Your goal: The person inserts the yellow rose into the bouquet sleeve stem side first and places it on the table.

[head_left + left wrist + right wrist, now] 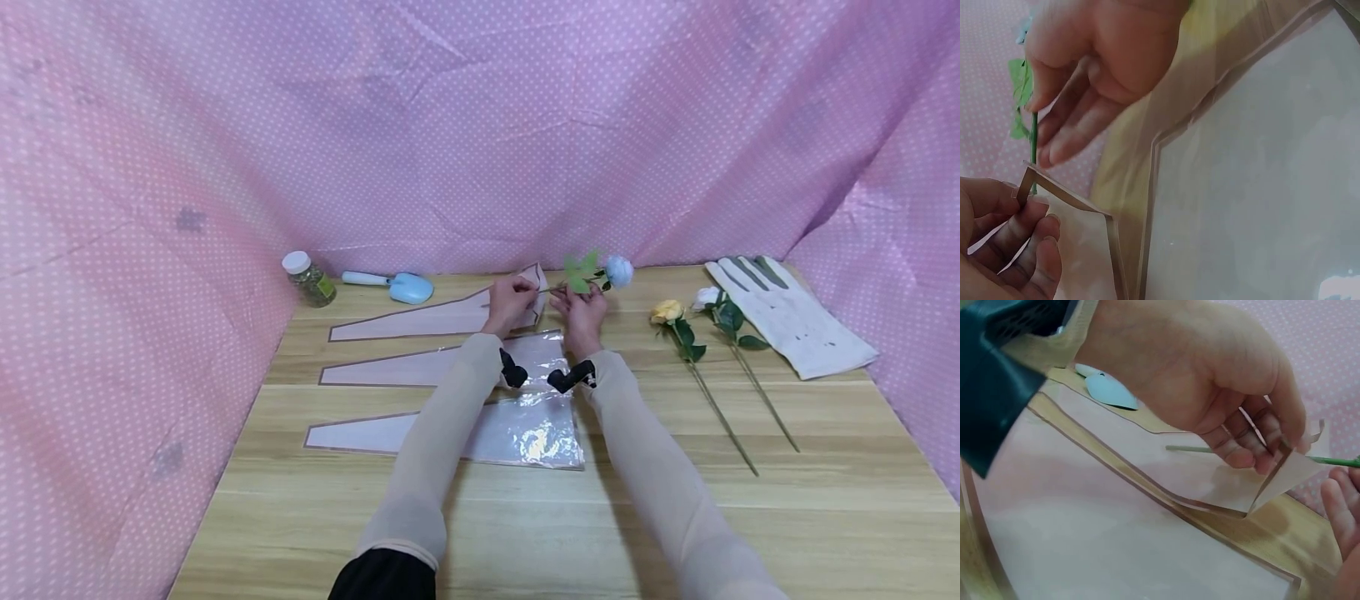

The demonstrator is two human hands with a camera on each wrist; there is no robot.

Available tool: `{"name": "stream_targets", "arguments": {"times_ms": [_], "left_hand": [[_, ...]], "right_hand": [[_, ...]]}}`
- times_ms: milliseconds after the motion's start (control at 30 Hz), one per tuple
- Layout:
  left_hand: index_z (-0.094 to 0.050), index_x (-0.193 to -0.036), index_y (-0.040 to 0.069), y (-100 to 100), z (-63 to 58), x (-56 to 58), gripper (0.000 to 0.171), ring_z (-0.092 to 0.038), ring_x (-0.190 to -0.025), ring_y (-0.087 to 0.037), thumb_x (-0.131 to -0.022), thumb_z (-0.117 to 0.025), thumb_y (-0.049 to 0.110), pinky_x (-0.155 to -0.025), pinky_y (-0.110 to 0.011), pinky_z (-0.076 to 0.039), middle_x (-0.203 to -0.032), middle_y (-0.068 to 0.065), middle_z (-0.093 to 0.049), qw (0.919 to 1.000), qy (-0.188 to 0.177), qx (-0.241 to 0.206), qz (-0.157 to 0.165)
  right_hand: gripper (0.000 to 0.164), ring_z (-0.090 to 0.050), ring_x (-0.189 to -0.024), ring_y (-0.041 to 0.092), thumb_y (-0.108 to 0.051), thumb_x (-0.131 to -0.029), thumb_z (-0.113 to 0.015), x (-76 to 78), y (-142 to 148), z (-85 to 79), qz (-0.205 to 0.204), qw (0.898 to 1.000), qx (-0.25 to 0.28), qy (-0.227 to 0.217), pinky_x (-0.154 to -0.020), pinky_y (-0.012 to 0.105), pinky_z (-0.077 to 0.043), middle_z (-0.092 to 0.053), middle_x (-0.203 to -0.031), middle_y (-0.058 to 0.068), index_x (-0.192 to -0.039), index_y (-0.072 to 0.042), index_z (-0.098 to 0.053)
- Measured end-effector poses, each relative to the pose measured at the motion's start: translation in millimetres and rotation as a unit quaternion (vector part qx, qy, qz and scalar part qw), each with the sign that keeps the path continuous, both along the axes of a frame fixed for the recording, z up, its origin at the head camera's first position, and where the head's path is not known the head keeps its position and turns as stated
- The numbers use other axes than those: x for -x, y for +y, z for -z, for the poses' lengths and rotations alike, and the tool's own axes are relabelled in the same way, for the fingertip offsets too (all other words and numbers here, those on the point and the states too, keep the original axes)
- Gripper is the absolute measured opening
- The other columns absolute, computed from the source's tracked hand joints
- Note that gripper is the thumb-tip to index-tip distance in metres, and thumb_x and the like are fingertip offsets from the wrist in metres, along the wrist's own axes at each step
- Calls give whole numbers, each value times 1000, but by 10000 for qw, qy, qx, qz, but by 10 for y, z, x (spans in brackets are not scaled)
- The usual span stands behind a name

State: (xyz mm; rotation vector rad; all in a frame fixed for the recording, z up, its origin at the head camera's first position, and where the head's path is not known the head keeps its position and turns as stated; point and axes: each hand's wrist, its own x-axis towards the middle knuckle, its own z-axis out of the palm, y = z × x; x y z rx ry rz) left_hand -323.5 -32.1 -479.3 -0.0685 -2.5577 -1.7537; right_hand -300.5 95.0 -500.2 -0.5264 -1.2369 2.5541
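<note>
Polka-dot cloth (pixel 450 125) backs the surface (pixel 525 533). Mid-frame: left hand (pixel 512 302) pinches the flower sleeve (pixel 450 316), apparently spreading its mouth; right hand (pixel 583 318) pinches the blue rose (pixel 619 272) by its stem (pixel 1034 144).

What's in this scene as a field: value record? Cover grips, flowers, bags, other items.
left grip: pinches mouth edge of far tapered bag
right grip: pinches stem of blue rose
stem: partly inside far tapered bag
other bags: middle bag, near bag, flat on table
loose flowers: yellow rose, white rose, on table, right side
far left: lidded jar, blue trowel
far right: white glove
</note>
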Motion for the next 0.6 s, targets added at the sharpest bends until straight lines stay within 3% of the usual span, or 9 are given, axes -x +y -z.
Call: {"name": "stream_targets", "arguments": {"times_ms": [200, 433, 533, 600], "left_hand": [[-75, -92, -6, 14, -13, -3, 13, -51, -57, -1, -83, -67, -4, -53, -12, -43, -72, -8, -67, 9999, 8, -119, -10], [-76, -92, -4, -7, -14, -3, 13, -51, -59, -2, -82, -67, -4, -54, -12, -42, -75, -10, -69, 10000, 8, -43, -58], [-76, -91, -4, -9, -12, 0, 13, -51, -60, -2, -82, -68, -3, -54, -12, -42, -75, -9, -69, 10000, 2, 28, -65], [-76, -91, -4, -7, -8, 2, 13, -51, -60, -2, -81, -68, -3, -54, -12, -42, -74, -8, -69, 10000, 5, 30, -53]], "right_hand": [[13, -70, -70, 9, 3, -96, -58, 1, -17, 14, -77, 9999, -20, -85, -68, 23, -60, -70, -82, 0, -98, -10, -56], [12, -72, -67, 12, 3, -98, -55, -4, -14, -13, 192, 9992, 55, 348, -60, 24, -60, -68, -79, 3, -98, -9, -53], [1, -72, -69, 13, -5, -100, -55, 1, -9, -26, 265, 9990, 64, 340, -59, 25, -60, -70, -81, 6, -101, -5, -56], [9, -71, -69, 13, -11, -101, -56, 5, -2, -30, 352, 9990, 75, 259, -60, 25, -60, -70, -82, 7, -101, -2, -58]]}}
